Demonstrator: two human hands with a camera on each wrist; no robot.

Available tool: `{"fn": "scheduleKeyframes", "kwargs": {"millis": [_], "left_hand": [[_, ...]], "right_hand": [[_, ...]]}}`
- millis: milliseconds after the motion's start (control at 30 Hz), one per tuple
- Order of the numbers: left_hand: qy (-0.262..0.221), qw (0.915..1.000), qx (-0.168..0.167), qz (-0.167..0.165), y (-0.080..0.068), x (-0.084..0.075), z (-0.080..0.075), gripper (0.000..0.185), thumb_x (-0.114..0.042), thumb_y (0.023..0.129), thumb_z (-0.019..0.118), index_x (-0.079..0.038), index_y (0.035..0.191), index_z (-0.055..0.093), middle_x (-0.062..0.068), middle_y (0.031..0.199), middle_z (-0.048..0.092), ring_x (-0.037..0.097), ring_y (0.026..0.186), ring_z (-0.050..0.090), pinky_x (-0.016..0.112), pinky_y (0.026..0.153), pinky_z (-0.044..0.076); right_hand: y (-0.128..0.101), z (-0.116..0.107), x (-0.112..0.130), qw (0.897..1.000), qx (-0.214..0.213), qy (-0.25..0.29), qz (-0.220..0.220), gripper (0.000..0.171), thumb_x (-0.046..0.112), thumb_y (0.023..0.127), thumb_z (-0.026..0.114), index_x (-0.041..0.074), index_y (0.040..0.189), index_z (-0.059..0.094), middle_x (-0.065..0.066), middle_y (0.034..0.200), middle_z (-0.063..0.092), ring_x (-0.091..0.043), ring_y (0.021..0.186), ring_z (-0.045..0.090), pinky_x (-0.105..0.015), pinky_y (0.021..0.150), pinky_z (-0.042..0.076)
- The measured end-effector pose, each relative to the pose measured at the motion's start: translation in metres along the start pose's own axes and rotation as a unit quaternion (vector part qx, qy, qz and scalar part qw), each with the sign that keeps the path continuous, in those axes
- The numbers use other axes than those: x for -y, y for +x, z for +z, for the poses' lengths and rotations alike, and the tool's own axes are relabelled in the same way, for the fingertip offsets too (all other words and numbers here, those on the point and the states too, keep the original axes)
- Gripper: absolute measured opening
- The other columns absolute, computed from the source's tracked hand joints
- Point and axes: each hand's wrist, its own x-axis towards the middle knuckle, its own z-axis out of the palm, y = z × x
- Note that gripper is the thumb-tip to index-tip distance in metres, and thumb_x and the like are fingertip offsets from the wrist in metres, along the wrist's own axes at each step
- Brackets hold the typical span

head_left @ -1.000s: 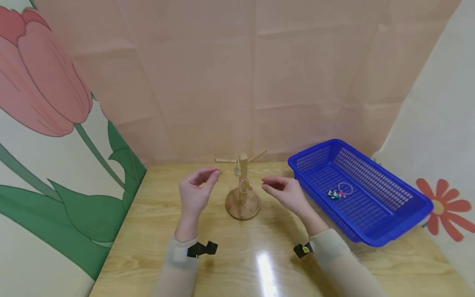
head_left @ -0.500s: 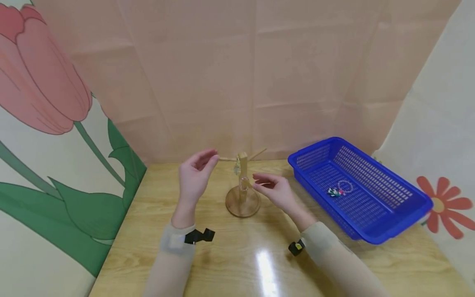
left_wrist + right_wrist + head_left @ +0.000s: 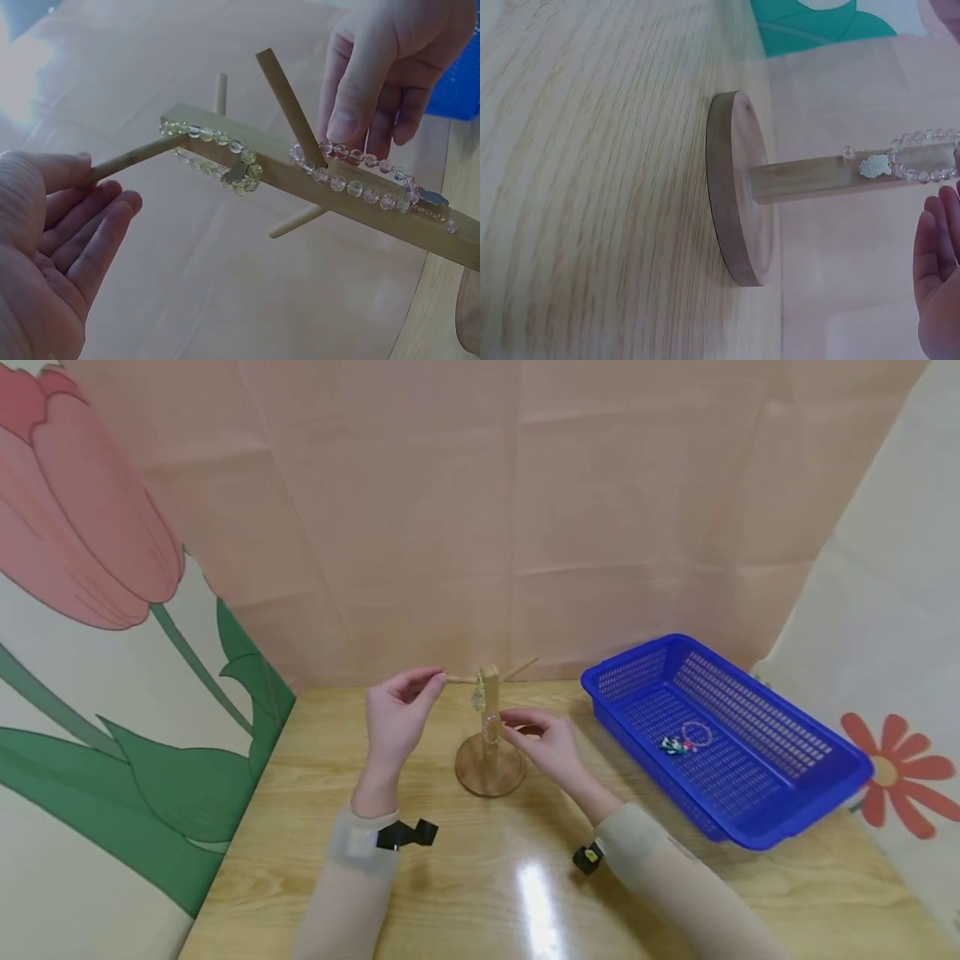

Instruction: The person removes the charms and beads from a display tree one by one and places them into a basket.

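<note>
A wooden display stand [image 3: 490, 693] with a round base [image 3: 724, 187] and several pegs stands upright on the table. My left hand [image 3: 45, 232] pinches the end of an upper peg [image 3: 135, 159] between thumb and fingers. A yellow-green beaded bracelet [image 3: 247, 169] with a metal charm hangs from that peg, close to the post. Lower down, a pink clear-beaded bracelet [image 3: 360, 186] hangs on another peg [image 3: 285, 97]. My right hand [image 3: 551, 745] comes in from the right, thumb and index finger pinching at the pink bracelet's upper edge. The index fingertip is partly hidden behind the thumb.
A blue plastic basket [image 3: 720, 827] sits right of the stand. Inside lies a pale bracelet [image 3: 699, 734] with a green and white charm. The wooden table [image 3: 300, 827] meets a pink cloth backdrop [image 3: 390, 527] behind the stand.
My left hand has risen and taken hold of the upper peg's end. The right hand has moved left to the pink bracelet on the stand.
</note>
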Motion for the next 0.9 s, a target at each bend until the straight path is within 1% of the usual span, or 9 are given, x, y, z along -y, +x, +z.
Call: {"fn": "scheduleKeyframes", "kwargs": {"millis": [167, 233, 267, 433, 467, 600, 700, 800, 900], "left_hand": [[-0.022, 0.9998, 0.002, 0.002, 0.0007, 0.0024, -0.0012, 0.012, -0.003, 0.095, 0.082, 0.005, 0.103, 0.082, 0.02, 0.096, 0.08, 0.025, 0.083, 0.078, 0.027, 0.074, 0.066], [-0.026, 0.9996, 0.004, 0.001, 0.001, 0.0031, -0.0013, 0.012, -0.003, 0.095, 0.082, 0.006, 0.104, 0.081, 0.02, 0.095, 0.08, 0.027, 0.083, 0.078, 0.027, 0.074, 0.066], [-0.028, 0.9996, 0.005, 0.0, 0.0012, 0.0032, -0.0013, 0.012, -0.002, 0.095, 0.082, 0.006, 0.104, 0.081, 0.02, 0.095, 0.08, 0.025, 0.083, 0.078, 0.027, 0.074, 0.066], [-0.032, 0.9994, 0.01, 0.004, 0.0015, 0.0047, -0.0008, 0.013, -0.002, 0.096, 0.081, 0.008, 0.105, 0.08, 0.022, 0.095, 0.079, 0.021, 0.082, 0.078, 0.027, 0.074, 0.066], [-0.033, 0.9994, 0.011, 0.004, 0.0014, 0.0046, -0.0006, 0.013, -0.002, 0.096, 0.081, 0.008, 0.105, 0.08, 0.022, 0.095, 0.079, 0.017, 0.082, 0.078, 0.027, 0.074, 0.066], [-0.035, 0.9993, 0.011, 0.004, 0.001, 0.0053, 0.0001, 0.013, -0.002, 0.096, 0.081, 0.008, 0.104, 0.08, 0.023, 0.095, 0.079, 0.017, 0.082, 0.078, 0.027, 0.075, 0.066], [-0.038, 0.9992, 0.008, 0.002, 0.0006, 0.0058, 0.0004, 0.012, -0.001, 0.096, 0.08, 0.008, 0.104, 0.08, 0.024, 0.095, 0.079, 0.013, 0.081, 0.077, 0.026, 0.075, 0.066], [-0.043, 0.9991, 0.005, -0.002, 0.0008, 0.0067, 0.0006, 0.012, -0.002, 0.095, 0.081, 0.007, 0.103, 0.081, 0.024, 0.094, 0.079, 0.015, 0.081, 0.077, 0.026, 0.074, 0.066], [-0.046, 0.999, 0.002, -0.003, 0.0011, 0.0069, 0.0007, 0.013, -0.003, 0.095, 0.082, 0.007, 0.104, 0.081, 0.023, 0.093, 0.079, 0.025, 0.08, 0.078, 0.026, 0.073, 0.066]], "right_hand": [[0.0012, 0.0024, -0.0004, 1.0, -0.009, -0.015, -0.011, 0.022, 0.001, 0.093, 0.083, 0.004, 0.114, 0.082, -0.008, 0.106, 0.081, -0.019, 0.097, 0.076, -0.027, 0.084, 0.064], [0.0011, 0.0033, -0.0005, 1.0, -0.014, -0.019, -0.011, 0.02, 0.002, 0.093, 0.084, 0.004, 0.113, 0.083, -0.008, 0.104, 0.082, -0.016, 0.094, 0.076, -0.028, 0.082, 0.065], [0.0007, 0.004, 0.0038, 1.0, -0.016, -0.025, -0.009, 0.02, 0.0, 0.092, 0.084, 0.003, 0.112, 0.082, -0.009, 0.104, 0.081, -0.017, 0.093, 0.076, -0.031, 0.082, 0.065], [0.0016, 0.0055, 0.0037, 0.999, -0.027, -0.038, -0.005, 0.016, 0.003, 0.092, 0.085, 0.003, 0.108, 0.084, -0.009, 0.101, 0.082, -0.019, 0.088, 0.076, -0.032, 0.08, 0.066], [0.0019, 0.0055, 0.0038, 0.999, -0.028, -0.041, -0.005, 0.015, 0.003, 0.092, 0.085, 0.003, 0.108, 0.084, -0.01, 0.101, 0.082, -0.02, 0.087, 0.076, -0.032, 0.079, 0.066], [0.003, 0.0053, 0.0001, 0.998, -0.032, -0.047, -0.01, 0.014, 0.004, 0.092, 0.085, 0.005, 0.106, 0.085, -0.007, 0.1, 0.082, -0.018, 0.086, 0.076, -0.029, 0.077, 0.065], [0.0031, 0.0054, 0.0001, 0.998, -0.033, -0.052, -0.015, 0.014, 0.003, 0.092, 0.085, 0.005, 0.106, 0.085, -0.006, 0.1, 0.082, -0.016, 0.085, 0.076, -0.026, 0.077, 0.064], [0.0029, 0.0057, -0.0007, 0.998, -0.035, -0.054, -0.02, 0.015, 0.002, 0.092, 0.085, 0.004, 0.106, 0.084, -0.006, 0.1, 0.082, -0.016, 0.084, 0.076, -0.024, 0.076, 0.064], [0.0022, 0.0061, -0.0009, 0.998, -0.036, -0.052, -0.023, 0.015, 0.002, 0.092, 0.085, 0.005, 0.106, 0.084, -0.005, 0.1, 0.082, -0.017, 0.083, 0.076, -0.022, 0.075, 0.063]]}}
